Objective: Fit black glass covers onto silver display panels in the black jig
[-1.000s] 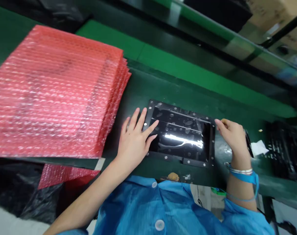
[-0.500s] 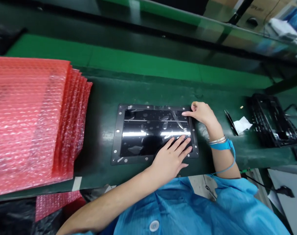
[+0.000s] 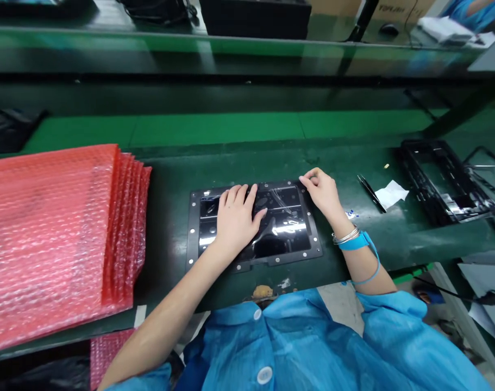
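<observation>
Left hand [image 3: 236, 217] lies flat and open on the black panel [image 3: 253, 225] mid-bench; right hand [image 3: 321, 190] pinches film at its far right corner; I'd press down firmly and peel low, slow, so it doesn't tear.

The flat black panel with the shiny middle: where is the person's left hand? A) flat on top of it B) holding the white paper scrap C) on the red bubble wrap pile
A: the left hand lies spread, palm down, on the flat black panel with the shiny middle, while the right hand pinches at its far right corner.
</observation>
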`<control>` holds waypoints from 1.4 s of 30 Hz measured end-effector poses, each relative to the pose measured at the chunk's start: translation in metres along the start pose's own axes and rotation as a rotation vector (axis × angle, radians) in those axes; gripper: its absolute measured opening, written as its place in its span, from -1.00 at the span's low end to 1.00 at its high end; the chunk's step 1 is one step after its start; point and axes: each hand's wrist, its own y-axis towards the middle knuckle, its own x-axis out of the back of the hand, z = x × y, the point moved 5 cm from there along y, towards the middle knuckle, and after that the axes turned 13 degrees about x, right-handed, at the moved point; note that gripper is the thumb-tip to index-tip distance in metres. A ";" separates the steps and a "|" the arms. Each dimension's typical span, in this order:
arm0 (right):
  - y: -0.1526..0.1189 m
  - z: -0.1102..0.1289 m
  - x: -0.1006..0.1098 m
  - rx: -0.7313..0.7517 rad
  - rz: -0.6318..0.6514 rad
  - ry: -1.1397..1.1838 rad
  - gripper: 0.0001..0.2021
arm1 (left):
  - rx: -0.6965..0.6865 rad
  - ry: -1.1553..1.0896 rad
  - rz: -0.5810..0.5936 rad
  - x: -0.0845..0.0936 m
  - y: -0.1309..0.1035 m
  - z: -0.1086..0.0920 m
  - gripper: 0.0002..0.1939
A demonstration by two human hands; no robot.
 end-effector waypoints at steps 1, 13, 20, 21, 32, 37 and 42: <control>-0.001 0.002 0.000 0.007 -0.013 0.012 -0.85 | -0.005 0.006 -0.011 0.000 0.003 0.000 -0.49; -0.010 0.003 -0.020 0.043 -0.045 0.545 -0.51 | 0.018 -0.160 -0.250 0.037 0.009 0.000 -0.78; -0.019 0.008 -0.030 -0.049 -0.085 0.720 -0.35 | 0.044 -0.381 -0.298 0.069 0.001 0.034 -0.78; -0.020 0.009 -0.030 -0.060 -0.108 0.740 -0.35 | 0.115 -0.446 -0.330 0.070 0.000 0.046 -0.77; -0.020 0.017 -0.030 -0.119 -0.068 0.835 -0.39 | 0.804 -1.277 -0.172 0.030 -0.008 0.107 -0.57; -0.022 0.024 -0.025 -0.112 0.186 0.896 -0.51 | 0.865 -1.430 -0.328 0.034 -0.009 0.119 -0.67; -0.027 0.035 -0.029 -0.094 0.327 0.971 -0.58 | 0.886 -1.550 -0.397 0.032 -0.010 0.129 -0.73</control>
